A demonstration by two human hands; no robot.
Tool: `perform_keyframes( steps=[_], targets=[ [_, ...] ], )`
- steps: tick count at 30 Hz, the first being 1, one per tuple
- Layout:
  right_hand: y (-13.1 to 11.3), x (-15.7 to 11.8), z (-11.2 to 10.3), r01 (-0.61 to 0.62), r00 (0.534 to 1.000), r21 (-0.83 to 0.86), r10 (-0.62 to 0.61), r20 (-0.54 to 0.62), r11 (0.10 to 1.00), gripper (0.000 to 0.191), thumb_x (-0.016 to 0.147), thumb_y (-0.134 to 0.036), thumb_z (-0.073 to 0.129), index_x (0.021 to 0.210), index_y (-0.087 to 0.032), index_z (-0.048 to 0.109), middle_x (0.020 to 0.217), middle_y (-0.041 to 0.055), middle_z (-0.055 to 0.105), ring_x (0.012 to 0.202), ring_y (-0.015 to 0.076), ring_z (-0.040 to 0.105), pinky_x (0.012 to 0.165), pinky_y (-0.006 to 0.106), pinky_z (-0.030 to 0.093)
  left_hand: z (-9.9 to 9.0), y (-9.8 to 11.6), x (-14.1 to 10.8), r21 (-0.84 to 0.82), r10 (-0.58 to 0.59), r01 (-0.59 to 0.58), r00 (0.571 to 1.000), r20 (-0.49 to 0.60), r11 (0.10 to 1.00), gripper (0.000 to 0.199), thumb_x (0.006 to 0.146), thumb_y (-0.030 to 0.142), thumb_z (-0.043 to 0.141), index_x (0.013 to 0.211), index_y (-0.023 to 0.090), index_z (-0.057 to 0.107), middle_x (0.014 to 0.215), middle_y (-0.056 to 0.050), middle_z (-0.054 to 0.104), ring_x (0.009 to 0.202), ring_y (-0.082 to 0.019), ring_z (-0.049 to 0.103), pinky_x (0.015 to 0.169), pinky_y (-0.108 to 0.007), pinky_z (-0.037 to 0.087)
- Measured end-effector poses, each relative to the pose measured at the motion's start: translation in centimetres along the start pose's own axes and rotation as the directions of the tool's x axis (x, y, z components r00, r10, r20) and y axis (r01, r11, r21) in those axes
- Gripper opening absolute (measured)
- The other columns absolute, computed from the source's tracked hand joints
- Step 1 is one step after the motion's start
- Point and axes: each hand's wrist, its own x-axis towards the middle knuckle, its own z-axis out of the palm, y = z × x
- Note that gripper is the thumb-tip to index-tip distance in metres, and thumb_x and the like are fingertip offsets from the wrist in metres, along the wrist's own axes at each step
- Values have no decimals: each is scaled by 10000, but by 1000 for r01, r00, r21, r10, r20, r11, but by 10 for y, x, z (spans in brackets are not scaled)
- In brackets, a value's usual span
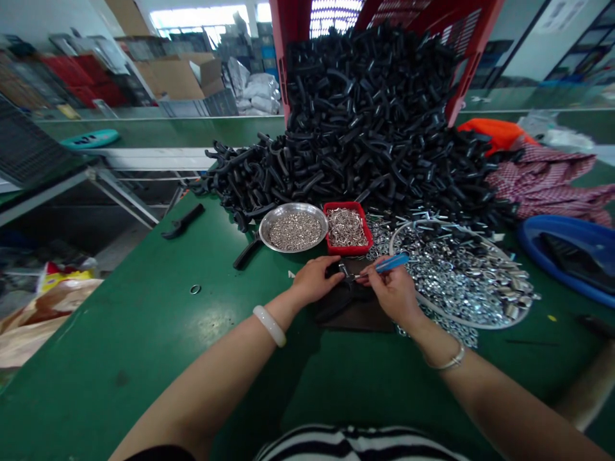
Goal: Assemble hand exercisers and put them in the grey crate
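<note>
My left hand (pixel 317 280) has its fingers closed on a black handle part (pixel 336 301), near a small metal piece (pixel 343 269) at its upper end. Wrapped round a blue-handled screwdriver (pixel 393 262), my right hand (pixel 394 291) points the tip left at that metal piece. The black part lies over a dark pad (pixel 369 315). Just beyond my hands are a red tray (pixel 369 238) of small metal pins and a round metal dish (pixel 263 235) of tiny fasteners. What my left fingertips cover cannot be made out.
Black parts (pixel 327 147) spill from a red crate (pixel 280 70) at the back. A large round tray (pixel 435 306) of metal pieces stands right, near a blue tray (pixel 533 246). At left lie a metal ring (pixel 195 289) and a loose black part (pixel 183 221). Another person's arm (pixel 589 384) shows far right.
</note>
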Motion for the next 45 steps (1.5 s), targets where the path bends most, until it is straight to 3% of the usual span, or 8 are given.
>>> perform_keyframes(
  steps=[8,18,25,27,29,33,41,45],
  targets=[
    [0,3,-1,48,998,-95,-51,-29,994,187,817,-352,508,881,-207,408,786,56,602,671,192,644,641,355,551,1,-2,1,-26,29,-29,1000,-12,999,495,782,445,504,1231,238,487,1198,-34,558,957,-186,557,814,-295,454],
    [5,2,3,29,998,25,-28,-48,999,187,814,-338,517,879,-213,395,773,38,600,641,182,641,621,358,558,1,-6,4,-118,-47,46,999,-4,992,531,722,493,566,1189,241,541,965,-49,635,840,-185,583,701,-276,447],
    [-7,-2,9,200,977,-346,-214,-2,917,128,777,-295,514,830,-201,445,775,68,590,691,212,636,658,378,534,2,-8,4,-146,-41,37,999,-22,989,529,708,509,573,1176,264,548,928,-37,636,829,-187,585,673,-276,444],
    [-6,-1,12,141,988,-268,-152,-21,953,150,772,-311,518,834,-203,433,769,61,597,674,205,639,637,370,537,3,-9,4,-153,-38,33,999,-29,988,525,711,504,572,1175,262,547,945,-37,634,837,-186,583,685,-279,446],
    [-6,0,14,-29,996,-23,27,-83,999,204,770,-342,521,852,-211,387,732,28,608,618,183,641,574,340,544,5,-9,4,-157,-27,21,999,-36,987,517,719,492,566,1177,252,545,966,-40,632,848,-185,581,702,-281,448],
    [-8,4,14,-289,946,353,322,-36,890,298,731,-364,557,859,-220,330,651,-39,614,549,151,636,526,296,542,6,-10,4,-159,-22,16,999,-36,987,506,731,468,561,1185,248,536,1011,-43,626,848,-184,583,702,-281,454],
    [-3,10,7,-117,992,119,122,-35,986,342,727,-407,600,895,-215,372,719,-8,617,594,162,647,559,306,556,4,-8,3,-154,-26,23,999,-22,988,510,738,472,553,1195,247,530,1020,-47,627,826,-180,587,681,-274,459],
    [-15,9,7,-248,968,221,233,92,943,344,708,-404,606,867,-219,364,684,-14,621,577,162,643,549,303,549,5,-8,3,-153,-32,27,999,-29,988,512,733,478,556,1192,253,530,1042,-43,624,787,-173,592,656,-274,463]
  ],
)
